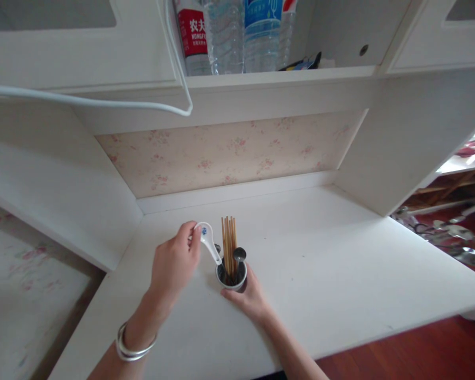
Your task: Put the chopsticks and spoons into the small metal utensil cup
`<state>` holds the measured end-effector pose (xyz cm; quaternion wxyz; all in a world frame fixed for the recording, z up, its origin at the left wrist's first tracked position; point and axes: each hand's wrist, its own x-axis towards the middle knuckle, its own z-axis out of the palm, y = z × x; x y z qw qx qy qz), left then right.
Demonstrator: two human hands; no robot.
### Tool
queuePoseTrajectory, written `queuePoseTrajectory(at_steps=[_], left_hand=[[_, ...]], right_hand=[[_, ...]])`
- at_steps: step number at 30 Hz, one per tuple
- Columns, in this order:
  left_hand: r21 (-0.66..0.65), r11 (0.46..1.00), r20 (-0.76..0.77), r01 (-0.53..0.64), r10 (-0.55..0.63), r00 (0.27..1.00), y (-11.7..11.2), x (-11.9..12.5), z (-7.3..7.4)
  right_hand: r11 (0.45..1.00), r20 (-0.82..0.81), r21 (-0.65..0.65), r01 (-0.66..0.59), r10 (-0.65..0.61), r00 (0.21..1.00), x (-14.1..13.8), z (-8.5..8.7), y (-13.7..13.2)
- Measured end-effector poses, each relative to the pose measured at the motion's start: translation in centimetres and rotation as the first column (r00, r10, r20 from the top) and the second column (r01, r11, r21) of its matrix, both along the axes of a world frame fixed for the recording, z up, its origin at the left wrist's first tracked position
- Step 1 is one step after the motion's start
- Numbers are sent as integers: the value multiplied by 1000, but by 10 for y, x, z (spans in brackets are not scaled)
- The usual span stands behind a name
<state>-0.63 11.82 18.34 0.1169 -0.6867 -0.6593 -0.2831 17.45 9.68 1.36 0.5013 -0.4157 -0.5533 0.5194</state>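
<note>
A small grey cup (231, 282) stands on the white desk (340, 274). It holds a bundle of wooden chopsticks (229, 243) and a dark spoon (239, 255). My left hand (174, 264) pinches the bowl end of a white ceramic spoon with a blue mark (208, 240), whose handle slants down into the cup. My right hand (249, 298) wraps around the near side of the cup, steadying it. A silver bangle (132, 345) sits on my left wrist.
Water bottles (229, 34) stand on the shelf above the desk. A white cable (103, 100) droops across the upper left. Floral paper (229, 153) lines the back wall. A bed (19, 285) lies to the left, red floor (419, 348) to the right.
</note>
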Motion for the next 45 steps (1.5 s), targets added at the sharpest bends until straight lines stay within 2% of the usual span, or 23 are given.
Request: queuePoseTrajectory(at_steps=[3,6,11,14,17,21,23,25,28,29,30,31,33,36,39,42,45], left_hand=[[38,995,-1,92,-92,996,-5,22,-22],[48,982,66,185,-188,980,-11,35,-47],[-20,984,106,179,-176,979,-18,43,-79],[-50,984,98,170,-164,982,-19,42,-89],[-62,978,91,199,-193,977,-20,41,-93],[-56,960,207,276,-259,943,-24,35,-93],[-38,947,342,320,-288,894,-28,31,-94],[-70,936,545,344,-253,799,-33,24,-97],[-228,909,834,348,-3,551,-44,12,-113],[-283,891,873,355,86,481,-48,8,-120],[-330,872,885,362,152,439,-53,3,-128],[-372,854,881,364,200,430,-58,-1,-137],[-435,828,852,355,250,461,-68,-8,-153],[-447,826,822,343,228,522,-80,-14,-169],[-420,827,818,373,167,550,-84,-13,-175],[-413,833,814,369,156,560,-83,-10,-175],[-404,841,810,361,145,569,-83,-10,-174]], right_hand=[[999,33,27,41,-42,999,-1,1,-1],[998,58,46,43,-46,997,-2,1,-1],[996,104,72,60,-68,992,-4,3,-2],[994,132,76,80,-90,987,-5,3,-1],[993,148,82,84,-96,984,-5,2,-1],[993,123,76,95,-104,987,-7,2,-3],[993,100,72,91,-98,990,-8,3,-4],[994,111,66,86,-93,989,-7,5,-4],[992,184,70,108,-119,976,1,4,-1],[990,201,73,124,-136,970,6,3,2],[987,212,74,144,-156,965,12,2,7],[983,215,73,166,-178,960,19,0,13],[974,199,62,217,-226,954,38,0,30],[945,125,47,324,-327,937,72,6,65],[871,197,82,485,-491,848,106,21,103],[846,232,105,523,-532,814,133,34,135],[819,246,124,561,-573,782,151,38,157]])
